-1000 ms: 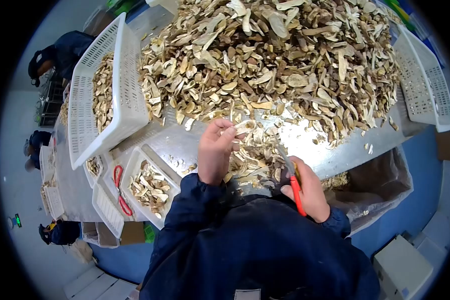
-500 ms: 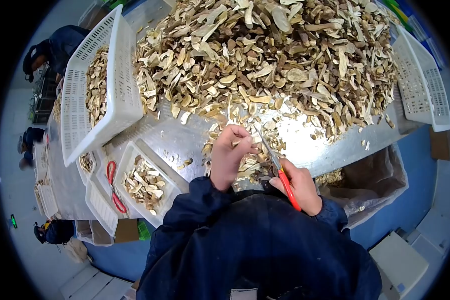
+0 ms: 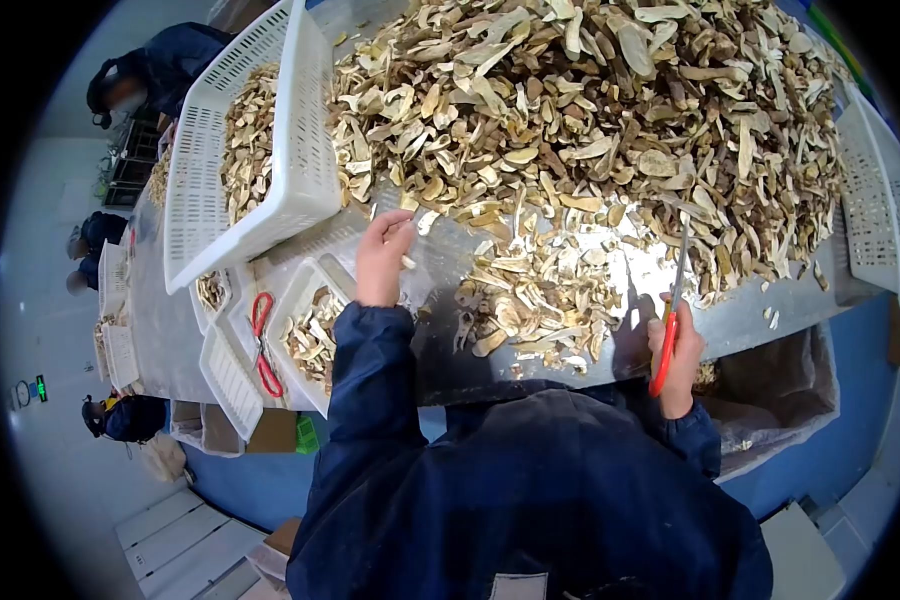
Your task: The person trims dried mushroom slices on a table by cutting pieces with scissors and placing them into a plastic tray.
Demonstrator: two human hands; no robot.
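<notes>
My left hand (image 3: 381,262) is raised between the tall white basket and the loose pieces, its fingers curled together around a small pale dried mushroom slice (image 3: 408,262) that shows at their edge. My right hand (image 3: 682,362) grips a pair of scissors (image 3: 663,365) by the red handles, and the blades point away from me. Between the hands, trimmed bits and dried mushroom slices (image 3: 530,300) lie scattered on the metal table (image 3: 440,365). Beyond them rises a large heap of dried mushroom slices (image 3: 610,110).
A tall white basket (image 3: 305,130) with slices stands at left. Nearer are a small white tray (image 3: 315,275) of slices and red-handled scissors (image 3: 261,345). Another white basket (image 3: 870,200) sits at right, above a lined bin (image 3: 820,400). Several co-workers (image 3: 175,65) are at far left.
My left hand has moved left, away from the scissors, toward the tray and tall basket. My right hand has moved right with the scissors, which now point more straight ahead. The view has shifted.
</notes>
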